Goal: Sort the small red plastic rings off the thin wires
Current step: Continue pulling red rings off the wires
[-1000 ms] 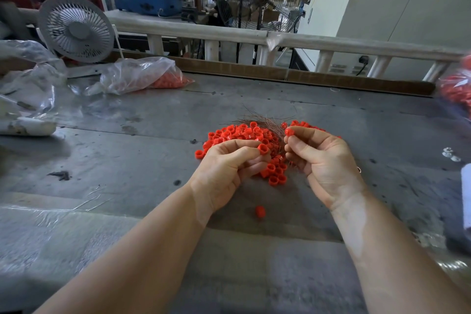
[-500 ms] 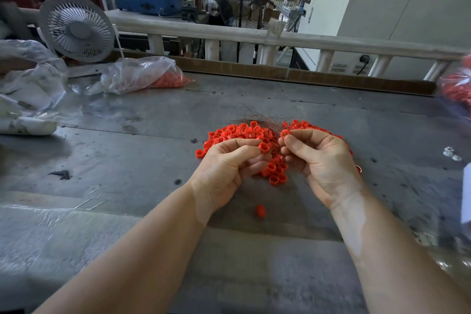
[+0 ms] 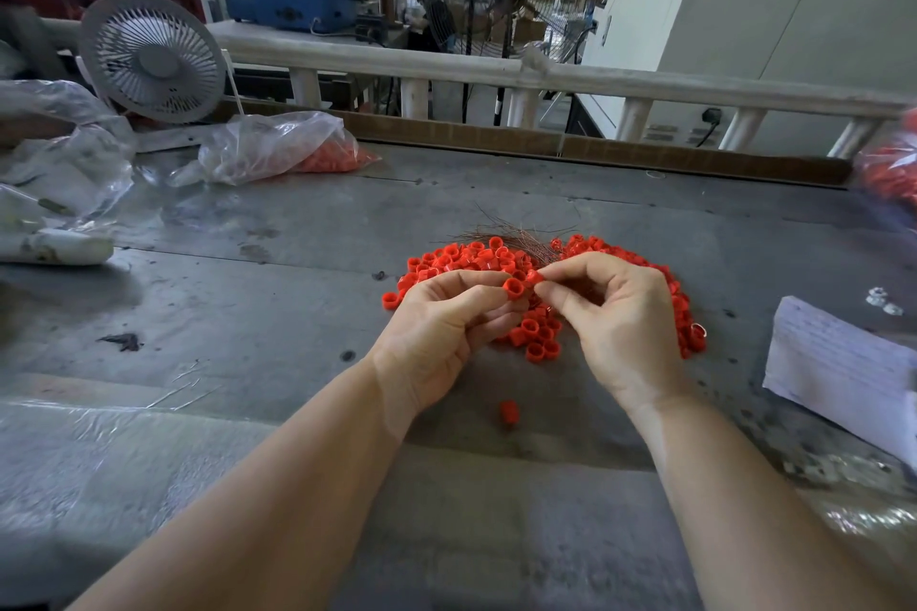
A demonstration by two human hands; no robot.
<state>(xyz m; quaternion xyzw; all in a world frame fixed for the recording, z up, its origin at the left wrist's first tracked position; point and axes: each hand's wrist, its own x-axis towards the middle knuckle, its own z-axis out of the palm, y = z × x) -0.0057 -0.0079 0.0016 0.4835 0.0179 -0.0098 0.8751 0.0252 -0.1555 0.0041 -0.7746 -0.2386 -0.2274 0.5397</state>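
A heap of small red rings [image 3: 471, 258] lies mid-table on the grey worktop [image 3: 248, 313], with a tangle of thin wires [image 3: 511, 233] spread at its far edge. Above the heap's near side, the left hand [image 3: 441, 332] pinches one ring [image 3: 513, 288] at its fingertips, and the right hand [image 3: 615, 318] pinches another [image 3: 535, 277] just beside it, the two almost touching. A stray ring [image 3: 508, 412] sits alone nearer the person, between the wrists. To the right lies a white sheet of paper [image 3: 838, 362] (its faint lines of writing are too blurred to read). Far left, a clear plastic bag [image 3: 268, 144] holds more red pieces, beside a small white fan [image 3: 151, 57]. No brand or label can be made out.
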